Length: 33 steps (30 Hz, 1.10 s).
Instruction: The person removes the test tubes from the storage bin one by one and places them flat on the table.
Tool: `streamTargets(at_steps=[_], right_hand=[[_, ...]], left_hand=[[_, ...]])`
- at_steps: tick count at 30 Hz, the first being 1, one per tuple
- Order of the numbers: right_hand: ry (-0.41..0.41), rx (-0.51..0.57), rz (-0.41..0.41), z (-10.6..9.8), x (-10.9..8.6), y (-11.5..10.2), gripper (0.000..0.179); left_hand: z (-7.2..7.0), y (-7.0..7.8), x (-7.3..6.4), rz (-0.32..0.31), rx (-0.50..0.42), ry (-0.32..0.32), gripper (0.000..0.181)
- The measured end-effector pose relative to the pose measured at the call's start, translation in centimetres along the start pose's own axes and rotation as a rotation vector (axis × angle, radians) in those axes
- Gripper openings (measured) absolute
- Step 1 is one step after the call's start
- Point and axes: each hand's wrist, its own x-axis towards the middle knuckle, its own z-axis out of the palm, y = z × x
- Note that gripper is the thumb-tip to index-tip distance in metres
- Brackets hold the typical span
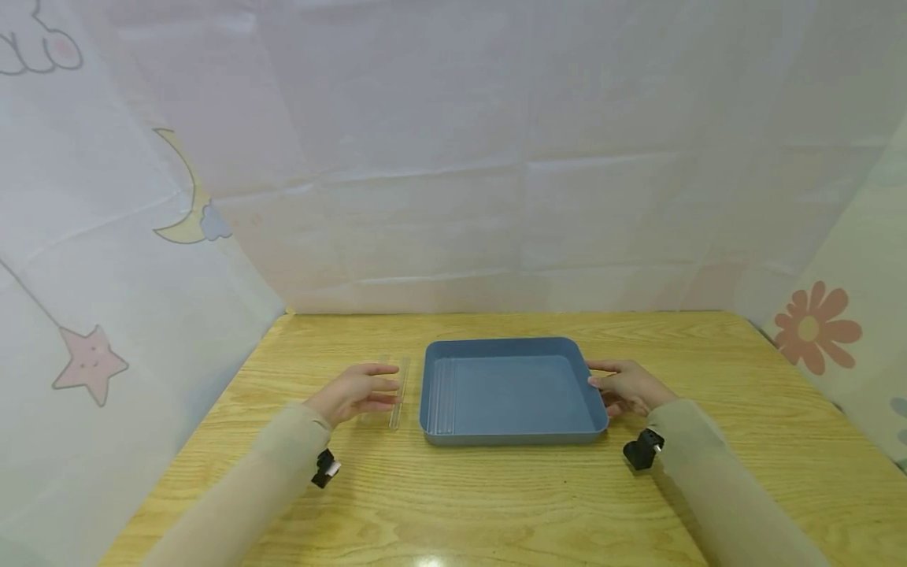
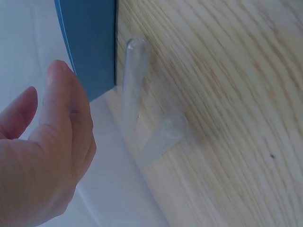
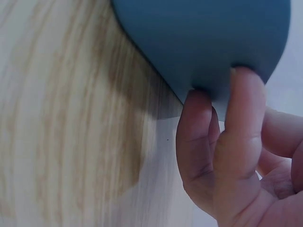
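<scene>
While the right hand (image 1: 627, 387) is resting its fingertips against the outer wall of the shallow, rounded-corner blue tray (image 1: 526, 394), the left hand (image 1: 354, 390) is hovering just left of that tray. The tray itself is sitting flat on the yellowish wood-grain table (image 1: 482, 504), right between the two hands.

So, the bits being handled: two slim, clear, tube-like pieces (image 2: 135, 80) (glass or plastic, can't tell) are lying on the table just left of the tray, not touching it. More of the same kind, a clear side-by-side row (image 1: 444, 398), are lying inside along the tray's left wall. They're blending together, so I'm not counting them.

Hand-wise, the left is keeping its fingers loosely extended with the thumb apart, and it isn't pinching anything; its wrist view is showing a gap between it and the loose pieces. The right is bending its fingers gently at the tray's right end, just touching, with no pinch on the rim that I'm making out.

My read is that they're loading the tray and are now at the reaching-for-a-piece step. Next move is probably calling for a light thumb-and-finger pinch on the piece nearest the tray, while the right hand is steadying it.
</scene>
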Motion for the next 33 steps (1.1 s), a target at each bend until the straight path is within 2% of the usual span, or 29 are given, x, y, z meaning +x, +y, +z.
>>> streamTargets(at_steps=[10, 17, 26, 33], right_hand=[[-0.002, 0.005, 0.003, 0.0, 0.0, 0.0, 0.059], [0.0, -0.007, 0.007, 0.0, -0.1, -0.2, 0.059], [0.005, -0.013, 0.011, 0.1, -0.1, -0.2, 0.059], [0.007, -0.014, 0.014, 0.1, -0.1, -0.3, 0.059]], left_hand=[[1.3, 0.4, 0.2, 0.01, -0.028, -0.05, 0.052], [2.2, 0.6, 0.4, 0.003, -0.047, -0.046, 0.051], [3.1, 0.9, 0.8, 0.012, -0.038, -0.091, 0.051], [3.9, 1.2, 0.9, 0.0, -0.039, -0.069, 0.049]])
